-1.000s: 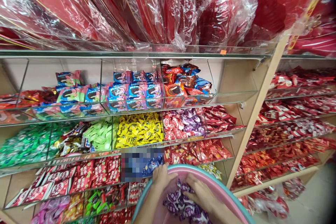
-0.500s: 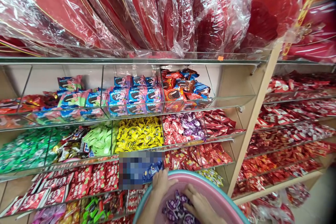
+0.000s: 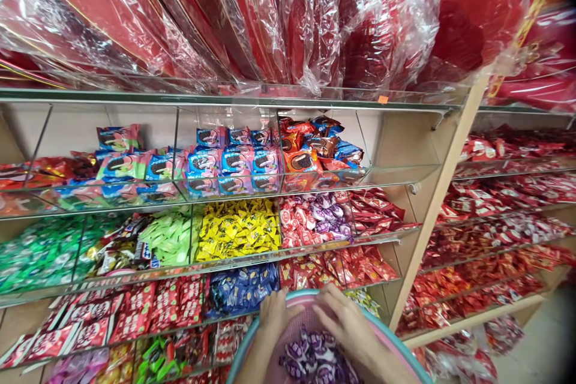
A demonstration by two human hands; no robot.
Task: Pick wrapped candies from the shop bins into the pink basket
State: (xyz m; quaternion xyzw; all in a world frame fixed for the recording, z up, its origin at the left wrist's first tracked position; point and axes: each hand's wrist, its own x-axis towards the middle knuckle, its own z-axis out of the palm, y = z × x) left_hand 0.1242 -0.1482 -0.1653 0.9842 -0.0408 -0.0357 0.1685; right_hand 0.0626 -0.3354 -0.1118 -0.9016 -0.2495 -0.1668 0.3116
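Note:
A round plastic basket (image 3: 294, 317), pink inside with a light-blue rim, is at the bottom of the head view. Purple-wrapped candies (image 3: 315, 357) lie in a heap at its bottom. My left hand (image 3: 274, 315) grips the far rim on the left, its thumb on the inner side. Further right along the same rim my right hand (image 3: 344, 318) is closed over the edge, thumb inside, above the candies; its fingertips are partly hidden. Just beyond the basket, a shelf compartment holds blue-wrapped sweets (image 3: 245, 287).
Glass shelves (image 3: 234, 261) with dividers rise ahead, filled with yellow-wrapped candies (image 3: 238, 229), red packets (image 3: 180, 306) and cookie packs (image 3: 234, 159). Large red items in clear plastic (image 3: 252, 18) stand on top. A wooden upright (image 3: 441, 204) separates the right-hand shelves.
My right hand has lifted out of the purple candies and moved up to the basket's far rim. My left hand stays on the rim. The view has shifted slightly.

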